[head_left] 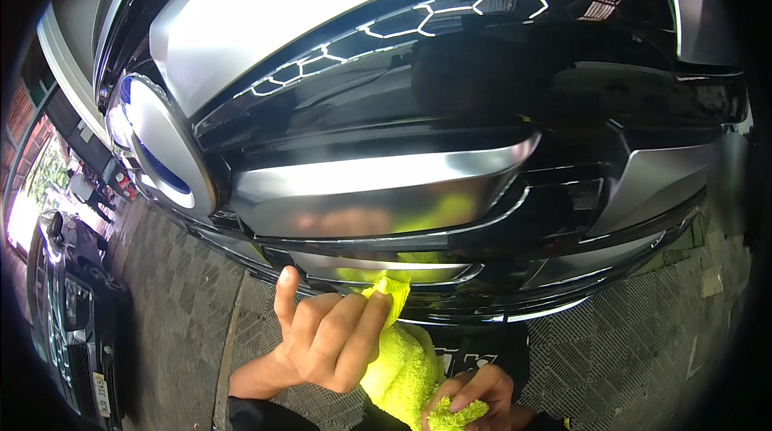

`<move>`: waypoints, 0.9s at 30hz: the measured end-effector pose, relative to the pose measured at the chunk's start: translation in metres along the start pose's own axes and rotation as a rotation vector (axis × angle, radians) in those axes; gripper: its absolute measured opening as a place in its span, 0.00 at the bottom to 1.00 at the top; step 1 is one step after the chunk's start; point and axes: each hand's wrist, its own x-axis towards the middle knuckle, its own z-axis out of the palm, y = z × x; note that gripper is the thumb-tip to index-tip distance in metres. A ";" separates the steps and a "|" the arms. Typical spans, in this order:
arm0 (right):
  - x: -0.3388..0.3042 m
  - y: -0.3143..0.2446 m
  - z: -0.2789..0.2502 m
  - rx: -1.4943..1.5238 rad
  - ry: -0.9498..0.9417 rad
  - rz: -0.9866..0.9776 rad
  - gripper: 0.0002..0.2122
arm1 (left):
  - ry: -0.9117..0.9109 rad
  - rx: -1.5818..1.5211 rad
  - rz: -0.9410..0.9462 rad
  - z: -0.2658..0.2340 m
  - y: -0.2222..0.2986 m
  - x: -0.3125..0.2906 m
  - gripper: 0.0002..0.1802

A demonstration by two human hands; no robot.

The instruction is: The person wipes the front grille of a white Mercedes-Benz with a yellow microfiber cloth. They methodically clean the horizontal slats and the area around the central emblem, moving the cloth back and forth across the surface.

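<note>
My left hand pinches one end of a neon yellow-green microfibre cloth, its index finger sticking up apart from the others. The cloth's pinched tip is right at the lower trim strip of a car's glossy black bumper; I cannot tell whether it touches. From there the cloth hangs down in a thick bundle to my right hand, whose fingers are closed round its other end near my body. Just above my left hand a silver trim panel mirrors the hand and the cloth.
A large oval chrome and blue badge juts out at the left of the bumper. The floor is patterned grey tiles. A dark car stands at far left, and a person is in the background near a bright opening.
</note>
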 end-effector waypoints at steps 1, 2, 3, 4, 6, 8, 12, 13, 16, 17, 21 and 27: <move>0.000 -0.001 0.000 -0.005 -0.007 -0.004 0.20 | 0.002 -0.007 -0.007 0.001 0.002 0.000 0.20; -0.001 -0.001 0.000 0.003 -0.004 -0.006 0.20 | 0.007 -0.008 -0.023 0.002 0.003 -0.001 0.20; -0.001 -0.002 0.000 0.012 -0.001 -0.006 0.20 | 0.016 -0.028 -0.033 0.004 0.003 -0.001 0.20; -0.001 -0.003 0.000 0.021 0.002 -0.005 0.20 | 0.029 -0.044 -0.052 0.007 0.004 -0.002 0.21; -0.002 -0.003 -0.001 0.017 0.006 -0.014 0.21 | 0.053 -0.056 -0.059 0.012 0.004 -0.002 0.21; -0.002 -0.005 -0.002 0.016 0.010 -0.014 0.21 | 0.082 -0.039 -0.024 0.016 0.005 0.001 0.20; -0.004 -0.012 -0.006 -0.042 0.006 -0.029 0.21 | 0.063 -0.061 -0.020 0.017 0.016 0.014 0.20; -0.005 -0.014 -0.006 -0.072 0.004 -0.042 0.20 | 0.072 -0.070 -0.038 0.017 0.022 0.018 0.20; -0.006 -0.018 -0.005 -0.014 0.026 -0.028 0.20 | 0.120 -0.049 -0.108 0.019 0.037 0.026 0.19; -0.006 -0.019 -0.005 -0.014 0.019 -0.031 0.20 | 0.133 -0.067 -0.134 0.020 0.042 0.028 0.19; -0.006 -0.017 -0.004 -0.018 -0.016 -0.054 0.20 | 0.157 -0.101 -0.224 0.021 0.057 0.029 0.22; -0.014 -0.021 -0.005 -0.037 0.001 -0.054 0.20 | 0.128 -0.145 -0.250 0.021 0.058 0.025 0.21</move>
